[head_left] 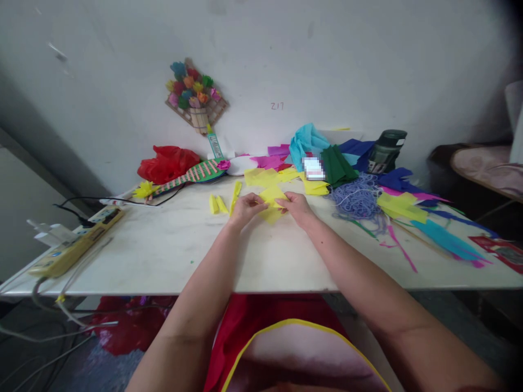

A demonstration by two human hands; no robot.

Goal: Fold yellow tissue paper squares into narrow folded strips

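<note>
Between both hands, just above the white table, I hold a piece of yellow crepe paper (272, 196). My left hand (248, 209) pinches its left edge. My right hand (298, 207) pinches the right edge, thumb toward the middle. More yellow paper shows beneath, partly hidden. Small rolled yellow paper pieces (218, 204) lie left of my left hand, beside a longer yellow strip (236, 195). Behind the hands are flat yellow sheets (261, 176).
A yellow power strip (77, 245) with cables sits at the left edge. Purple yarn (356, 198), a dark bottle (387, 151) and coloured paper crowd the right. A red plastic bag (169, 163) and green decorated craft piece (204, 171) stand at back left. Paper flowers (192, 90) hang on the wall.
</note>
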